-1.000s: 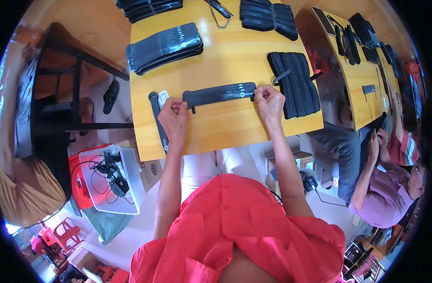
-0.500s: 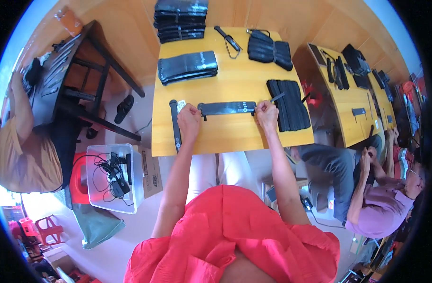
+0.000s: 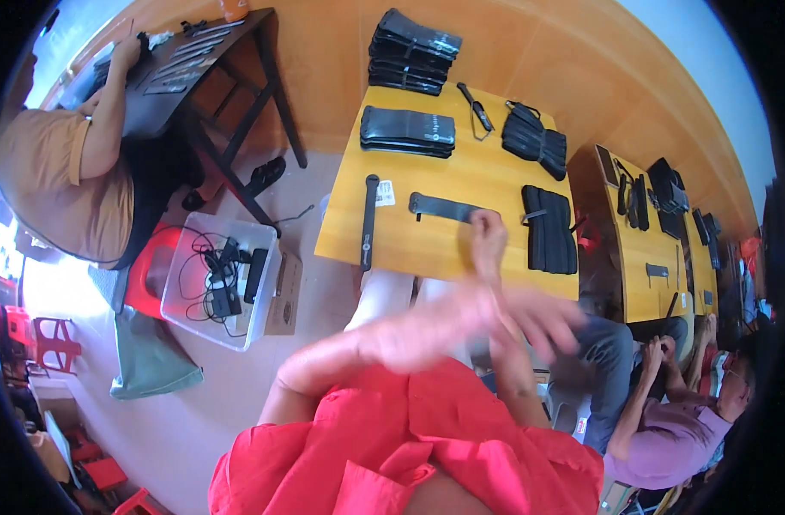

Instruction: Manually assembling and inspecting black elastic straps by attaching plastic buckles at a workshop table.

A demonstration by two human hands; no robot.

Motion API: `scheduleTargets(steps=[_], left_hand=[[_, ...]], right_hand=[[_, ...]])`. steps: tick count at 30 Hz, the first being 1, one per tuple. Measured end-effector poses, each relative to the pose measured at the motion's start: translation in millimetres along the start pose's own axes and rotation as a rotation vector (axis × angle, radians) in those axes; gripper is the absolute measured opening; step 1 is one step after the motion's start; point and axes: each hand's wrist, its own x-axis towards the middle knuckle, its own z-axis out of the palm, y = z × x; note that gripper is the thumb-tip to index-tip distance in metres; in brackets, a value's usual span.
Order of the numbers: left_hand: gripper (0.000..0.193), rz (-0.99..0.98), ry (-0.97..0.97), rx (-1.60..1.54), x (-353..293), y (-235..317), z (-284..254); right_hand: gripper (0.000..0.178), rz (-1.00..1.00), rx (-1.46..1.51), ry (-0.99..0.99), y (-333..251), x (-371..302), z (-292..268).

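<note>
A flat black strip with light print near one end lies across the yellow table. My right hand pinches its right end, covering that part. My left hand, blurred by motion, reaches across in front of my right forearm with its fingers apart and nothing seen in them. To the left, a narrow black strap with a rounded top lies lengthwise beside a small white label. A bundle of black folded strips lies to the right of my right hand.
At the back of the yellow table stand a tall stack of black packets, a lower stack, a black tool with a looped cord and a tied black bundle. A clear bin of cables stands left; co-workers sit on both sides.
My left hand has let go of the strip's left end and swung right, over my right forearm. My right hand stays at the right end. The view has turned, shifting the table rightward.
</note>
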Motion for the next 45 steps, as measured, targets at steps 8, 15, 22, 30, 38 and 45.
scheduleTargets(steps=[8, 15, 22, 30, 38, 45], left_hand=[[0.123, 0.225, -0.299, -0.36, 6.9, 19.6, 86.2], [0.137, -0.054, -0.892, 0.135, 21.1, 58.7, 49.9], [0.088, -0.129, -0.273, 0.356, -52.2, 37.9, 77.3], [0.035, -0.419, 1.135, 0.598, -113.6, -40.2, -57.0], [0.035, -0.263, 1.115, -0.101, -103.6, -81.3, -65.3], [0.03, -0.201, 1.108, -0.211, -94.9, -73.2, -64.7]], right_hand=[[0.054, -0.33, -0.228, -0.39, -121.2, -77.5, 67.0], [0.065, -0.243, -0.383, -0.652, -134.4, -97.6, 80.3], [0.057, -0.169, -0.252, -0.652, -122.9, -91.3, 76.1], [0.043, 0.519, 0.814, -0.819, -147.1, -55.3, -13.6], [0.041, 0.317, 0.775, -0.911, -165.4, -67.3, -37.4], [0.018, -0.1, 0.484, -0.594, -166.9, -55.3, -72.4]])
